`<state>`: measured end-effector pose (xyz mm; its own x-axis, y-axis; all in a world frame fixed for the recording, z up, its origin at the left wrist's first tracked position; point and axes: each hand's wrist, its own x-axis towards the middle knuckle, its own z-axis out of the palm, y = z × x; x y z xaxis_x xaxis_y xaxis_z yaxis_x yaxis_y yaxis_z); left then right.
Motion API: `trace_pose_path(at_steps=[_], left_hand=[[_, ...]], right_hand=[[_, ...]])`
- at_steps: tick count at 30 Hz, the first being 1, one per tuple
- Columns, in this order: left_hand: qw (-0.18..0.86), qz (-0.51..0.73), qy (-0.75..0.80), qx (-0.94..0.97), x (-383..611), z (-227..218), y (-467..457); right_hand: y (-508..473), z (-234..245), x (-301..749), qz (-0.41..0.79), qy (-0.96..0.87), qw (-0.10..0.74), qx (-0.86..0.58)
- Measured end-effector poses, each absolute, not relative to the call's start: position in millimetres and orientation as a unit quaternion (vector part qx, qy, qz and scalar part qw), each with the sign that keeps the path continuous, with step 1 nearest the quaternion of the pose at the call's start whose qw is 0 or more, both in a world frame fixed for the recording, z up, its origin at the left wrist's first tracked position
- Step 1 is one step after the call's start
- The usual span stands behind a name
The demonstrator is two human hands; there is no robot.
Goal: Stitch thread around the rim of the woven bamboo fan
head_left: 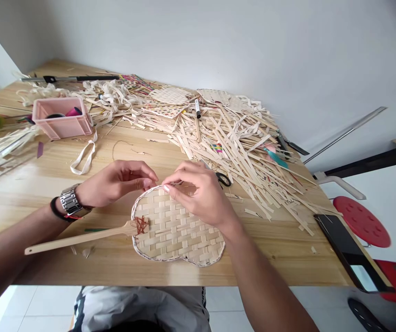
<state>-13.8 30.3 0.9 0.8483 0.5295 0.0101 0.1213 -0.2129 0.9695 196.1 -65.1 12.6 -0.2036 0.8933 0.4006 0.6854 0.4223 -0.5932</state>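
A woven bamboo hand fan lies in front of me, its wooden handle pointing left. Pale braided trim runs round the rim, and reddish-brown stitching ties the handle to the weave. My right hand pinches the rim at the fan's far edge, between thumb and forefinger. Just left of it, my left hand has its fingertips pressed together close to the same edge. Whatever is between those fingertips is too small to name. Black-handled scissors are partly hidden behind my right hand.
A large heap of bamboo strips covers the back and right, with other woven pieces and a marker on it. A pink basket stands left, near a white ribbon loop. A phone rests at the right edge.
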Motion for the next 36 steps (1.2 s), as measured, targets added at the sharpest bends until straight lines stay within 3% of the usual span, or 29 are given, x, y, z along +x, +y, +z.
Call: trace_pose_path(at_steps=[16,29,36], left_hand=[[0.566,0.195,0.198,0.776,-13,-1,26],[0.475,0.196,0.204,0.834,-18,-2,36],[0.488,0.187,0.204,0.828,-18,0,34]], right_hand=[[-65,9,194,0.148,-0.766,0.358,-0.513],[-65,12,197,0.163,-0.761,0.375,-0.504],[-65,13,198,0.162,-0.759,0.381,-0.503]])
